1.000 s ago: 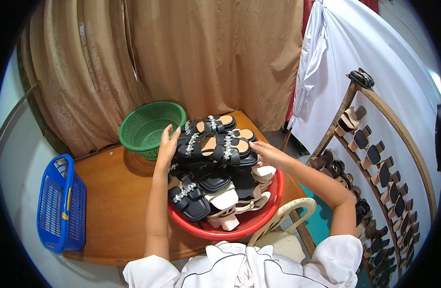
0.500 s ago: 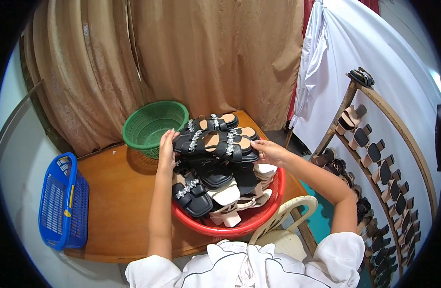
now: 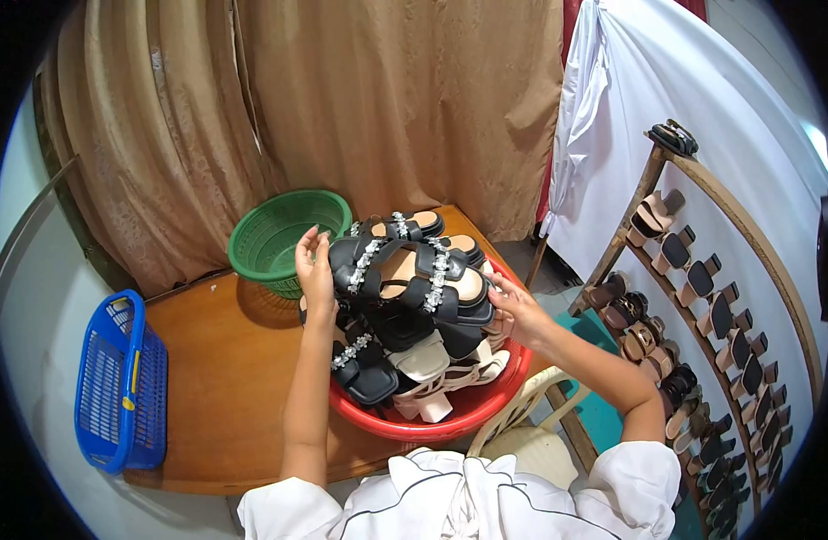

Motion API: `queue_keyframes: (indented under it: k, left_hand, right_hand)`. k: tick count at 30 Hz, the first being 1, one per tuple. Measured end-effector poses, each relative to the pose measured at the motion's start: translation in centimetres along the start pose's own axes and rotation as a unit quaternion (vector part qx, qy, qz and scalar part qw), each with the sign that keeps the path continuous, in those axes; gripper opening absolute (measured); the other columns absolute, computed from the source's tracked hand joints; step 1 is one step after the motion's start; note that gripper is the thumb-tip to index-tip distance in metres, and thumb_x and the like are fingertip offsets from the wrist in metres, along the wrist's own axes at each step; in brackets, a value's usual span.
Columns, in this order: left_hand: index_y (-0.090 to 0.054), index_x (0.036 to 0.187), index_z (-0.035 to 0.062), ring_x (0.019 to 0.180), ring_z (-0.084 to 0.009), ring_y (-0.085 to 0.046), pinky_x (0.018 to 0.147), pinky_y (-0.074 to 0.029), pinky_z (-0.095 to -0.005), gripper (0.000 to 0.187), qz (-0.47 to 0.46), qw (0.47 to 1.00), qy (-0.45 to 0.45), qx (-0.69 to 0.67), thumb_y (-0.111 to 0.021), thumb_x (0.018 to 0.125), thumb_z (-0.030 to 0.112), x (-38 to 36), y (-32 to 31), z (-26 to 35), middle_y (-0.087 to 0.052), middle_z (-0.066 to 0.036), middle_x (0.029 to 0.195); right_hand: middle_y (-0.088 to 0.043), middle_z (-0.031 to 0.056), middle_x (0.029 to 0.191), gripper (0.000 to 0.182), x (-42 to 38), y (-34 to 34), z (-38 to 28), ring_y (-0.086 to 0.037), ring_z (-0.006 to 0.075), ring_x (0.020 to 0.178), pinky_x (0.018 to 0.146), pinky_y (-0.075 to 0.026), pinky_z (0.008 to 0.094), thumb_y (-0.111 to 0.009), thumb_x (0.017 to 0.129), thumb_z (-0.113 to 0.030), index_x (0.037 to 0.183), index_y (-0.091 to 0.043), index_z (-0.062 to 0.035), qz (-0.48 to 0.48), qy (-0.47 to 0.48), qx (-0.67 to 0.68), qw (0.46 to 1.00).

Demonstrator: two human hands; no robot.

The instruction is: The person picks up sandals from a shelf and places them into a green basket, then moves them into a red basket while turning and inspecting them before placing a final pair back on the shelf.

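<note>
A pair of black sandals (image 3: 409, 277) with silver jewelled straps and tan insoles is held side by side above a heaped red basket (image 3: 517, 373). My right hand (image 3: 520, 310) is closed on the right end of the pair. At their left end is my left hand (image 3: 316, 270), its fingers raised and apart; it is close against the sandals, and contact is hard to make out. Beneath lie more black sandals (image 3: 371, 378) and cream heeled sandals (image 3: 425, 400). Behind the held pair, another jewelled black sandal (image 3: 423, 222) is partly covered.
A green basket (image 3: 252, 236) stands at the back of the wooden table (image 3: 216, 387). On the left is a blue basket (image 3: 117, 387) with a yellow handle. A cream chair (image 3: 531, 445) is at the near right. Shoes fill a wooden rack (image 3: 715, 171) on the right.
The black jewelled pair has risen nearer to me and tilted, its right end lower. My left hand's fingers have come off the sandals' top edge; my right hand has moved right and down.
</note>
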State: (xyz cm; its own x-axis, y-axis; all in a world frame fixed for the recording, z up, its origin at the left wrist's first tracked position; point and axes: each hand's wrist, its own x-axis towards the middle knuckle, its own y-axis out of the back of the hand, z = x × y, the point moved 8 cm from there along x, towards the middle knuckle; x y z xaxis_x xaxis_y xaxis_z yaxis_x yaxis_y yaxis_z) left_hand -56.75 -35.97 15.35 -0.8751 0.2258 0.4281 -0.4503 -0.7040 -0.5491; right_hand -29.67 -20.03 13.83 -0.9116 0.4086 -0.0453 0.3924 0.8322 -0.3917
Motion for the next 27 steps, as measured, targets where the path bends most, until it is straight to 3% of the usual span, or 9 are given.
queue_keyframes:
  k: [3, 8, 9, 12, 17, 20, 21, 24, 27]
  left_hand:
    - [-0.047, 0.108, 0.0003, 0.097, -0.0130, -0.047, 0.088, -0.036, -0.0255, 0.023, -0.028, 0.998, -0.050, 0.023, -0.047, 0.087, 0.009, -0.4, -2.4, 2.9, -0.050, -0.007, 0.104]
    - [-0.047, 0.106, 0.0000, 0.102, -0.0141, -0.046, 0.091, -0.034, -0.0264, 0.020, -0.063, 0.994, -0.068, -0.053, -0.045, 0.087, 0.007, -1.0, -6.0, 4.3, -0.050, -0.009, 0.107]
    - [-0.047, 0.105, 0.0001, 0.102, -0.0144, -0.046, 0.091, -0.034, -0.0269, 0.020, -0.060, 0.993, -0.060, -0.085, -0.045, 0.087, 0.007, -1.1, -6.6, 4.3, -0.050, -0.009, 0.107]
    - [-0.047, 0.104, 0.0002, 0.102, -0.0152, -0.046, 0.093, -0.033, -0.0285, 0.019, -0.057, 0.989, -0.053, -0.123, -0.045, 0.086, 0.008, -1.7, -8.7, 4.8, -0.050, -0.010, 0.107]
    - [-0.048, 0.103, 0.0002, 0.099, -0.0146, -0.047, 0.091, -0.034, -0.0281, 0.019, -0.102, 0.984, -0.055, -0.139, -0.046, 0.085, 0.009, -2.4, -13.3, 4.5, -0.052, -0.009, 0.103]
    - [-0.048, 0.102, 0.0006, 0.095, -0.0127, -0.047, 0.088, -0.035, -0.0261, 0.018, -0.140, 0.977, -0.038, -0.154, -0.046, 0.085, 0.008, -2.8, -16.4, 4.5, -0.053, -0.008, 0.099]
    - [-0.048, 0.102, 0.0007, 0.094, -0.0123, -0.047, 0.087, -0.035, -0.0257, 0.018, -0.152, 0.975, -0.034, -0.160, -0.046, 0.085, 0.008, -2.8, -17.4, 4.1, -0.053, -0.008, 0.098]
    - [-0.050, 0.101, 0.0015, 0.091, -0.0109, -0.047, 0.084, -0.036, -0.0246, 0.018, -0.202, 0.965, -0.001, -0.168, -0.047, 0.085, 0.009, -3.4, -21.0, 3.2, -0.052, -0.005, 0.095]
    - [-0.051, 0.100, 0.0028, 0.090, -0.0099, -0.047, 0.083, -0.036, -0.0236, 0.017, -0.264, 0.954, 0.017, -0.143, -0.047, 0.084, 0.010, -4.2, -25.0, 2.4, -0.051, -0.003, 0.093]
  right_hand:
    - [-0.057, 0.0044, 0.104, 0.046, -1.7, -0.3, -1.1, -0.058, 0.0129, 0.089, 0.082, -0.046, 0.0313, -0.054, 0.085, -0.017, 0.125, -0.032, -0.0100, 0.004, 0.084, -0.002, 0.996]
    - [-0.057, 0.0095, 0.104, 0.052, -4.6, -0.2, -1.7, -0.058, 0.0149, 0.089, 0.075, -0.049, 0.0282, -0.054, 0.085, -0.019, 0.127, -0.026, -0.0061, 0.010, 0.198, -0.010, 0.980]
    - [-0.052, 0.0075, 0.114, 0.052, -5.2, 0.0, -1.7, -0.054, 0.0155, 0.100, 0.085, -0.044, 0.0300, -0.058, 0.082, -0.018, 0.124, -0.030, -0.0054, 0.007, 0.205, 0.003, 0.979]
    - [-0.051, 0.0085, 0.114, 0.054, -6.9, 0.1, -2.5, -0.053, 0.0155, 0.101, 0.085, -0.045, 0.0300, -0.059, 0.081, -0.020, 0.124, -0.030, -0.0046, 0.010, 0.238, -0.011, 0.971]
    - [-0.060, 0.0071, 0.098, 0.060, -9.5, 1.4, -4.7, -0.056, 0.0090, 0.086, 0.064, -0.042, 0.0161, -0.063, 0.079, -0.019, 0.125, -0.028, -0.0038, 0.058, 0.292, -0.015, 0.955]
    - [-0.059, 0.0069, 0.100, 0.061, -10.8, 3.3, -5.1, -0.056, 0.0094, 0.086, 0.067, -0.042, 0.0176, -0.064, 0.078, -0.019, 0.125, -0.029, -0.0042, 0.039, 0.273, -0.038, 0.961]
    - [-0.057, 0.0078, 0.105, 0.060, -11.1, 3.8, -5.2, -0.055, 0.0126, 0.093, 0.078, -0.043, 0.0225, -0.065, 0.077, -0.019, 0.124, -0.032, -0.0022, 0.038, 0.254, -0.054, 0.965]
    - [-0.055, 0.0092, 0.109, 0.066, -13.0, 3.1, -6.0, -0.056, 0.0157, 0.096, 0.078, -0.048, 0.0274, -0.067, 0.075, -0.019, 0.125, -0.030, 0.0021, 0.040, 0.240, -0.042, 0.969]
    - [-0.052, 0.0093, 0.113, 0.066, -15.3, 3.1, -7.4, -0.052, 0.0163, 0.102, 0.087, -0.043, 0.0296, -0.068, 0.073, -0.016, 0.124, -0.033, 0.0045, 0.047, 0.225, -0.072, 0.971]
